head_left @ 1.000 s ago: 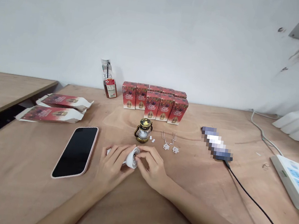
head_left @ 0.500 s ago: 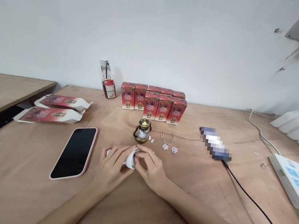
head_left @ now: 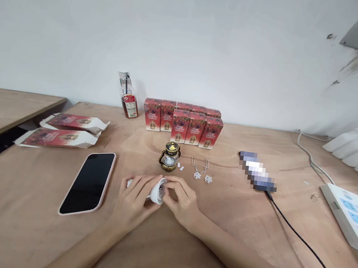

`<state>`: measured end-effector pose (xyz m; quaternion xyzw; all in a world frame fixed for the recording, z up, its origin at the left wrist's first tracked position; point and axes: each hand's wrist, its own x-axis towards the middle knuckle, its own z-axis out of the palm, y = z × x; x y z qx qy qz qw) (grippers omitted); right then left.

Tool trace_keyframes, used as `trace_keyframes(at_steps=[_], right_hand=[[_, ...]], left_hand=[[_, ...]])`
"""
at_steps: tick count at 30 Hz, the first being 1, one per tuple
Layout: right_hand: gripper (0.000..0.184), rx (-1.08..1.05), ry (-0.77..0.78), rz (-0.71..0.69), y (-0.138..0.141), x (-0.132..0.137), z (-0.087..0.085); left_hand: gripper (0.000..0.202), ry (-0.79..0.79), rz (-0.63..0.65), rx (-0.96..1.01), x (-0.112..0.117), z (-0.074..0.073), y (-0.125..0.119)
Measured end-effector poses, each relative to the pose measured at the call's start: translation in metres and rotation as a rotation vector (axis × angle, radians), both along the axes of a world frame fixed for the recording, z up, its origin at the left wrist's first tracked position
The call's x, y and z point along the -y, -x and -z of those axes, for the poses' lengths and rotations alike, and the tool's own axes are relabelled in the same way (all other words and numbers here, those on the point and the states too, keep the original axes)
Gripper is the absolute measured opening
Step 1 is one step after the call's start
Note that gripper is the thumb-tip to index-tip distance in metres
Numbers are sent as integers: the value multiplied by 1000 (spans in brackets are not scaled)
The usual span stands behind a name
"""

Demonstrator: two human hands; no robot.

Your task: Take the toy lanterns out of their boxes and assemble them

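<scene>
A white plastic part (head_left: 158, 191) with a round cup-like end lies in my left hand (head_left: 135, 198), whose fingers wrap over it. The cup's opening faces right, and something small and dark shows inside. At that opening, the thumb and fingertips of my right hand (head_left: 182, 200) are pinched together; what they hold, if anything, is hidden. Just beyond my hands a small black-and-gold lantern (head_left: 169, 159) stands upright. To its right lie bent metal wires (head_left: 199, 166), a small white plastic clip (head_left: 208, 179) and other tiny white bits.
Several red printed boxes (head_left: 180, 125) stand at the back beside a bottle (head_left: 130, 103). Flattened red boxes (head_left: 56, 137) and a phone (head_left: 88, 183) lie at left. At right are a blurred-screen phone (head_left: 257, 171), its black cable (head_left: 303, 238) and a power strip (head_left: 349, 218).
My right fingertips have shifted slightly right at the cup's opening, so more of its inside shows. My left hand keeps its hold on the white part.
</scene>
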<state>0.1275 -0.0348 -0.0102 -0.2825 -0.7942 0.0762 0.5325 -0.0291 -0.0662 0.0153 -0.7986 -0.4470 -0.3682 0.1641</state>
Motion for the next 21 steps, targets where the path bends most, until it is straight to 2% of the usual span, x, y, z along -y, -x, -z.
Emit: trace_keyframes(at_steps=[5,17,21], right_hand=[[10,-44,51,-87,0,0,1],[5,16,152,-126,-1,1,-2],[6,-59,196,-82,-1,-1,3]], left_hand=[[26,-12,-9,16,-1,0,1],[26,-11,-8,22,-1,0,1],[27,-7,-27,31,-2,2,3]])
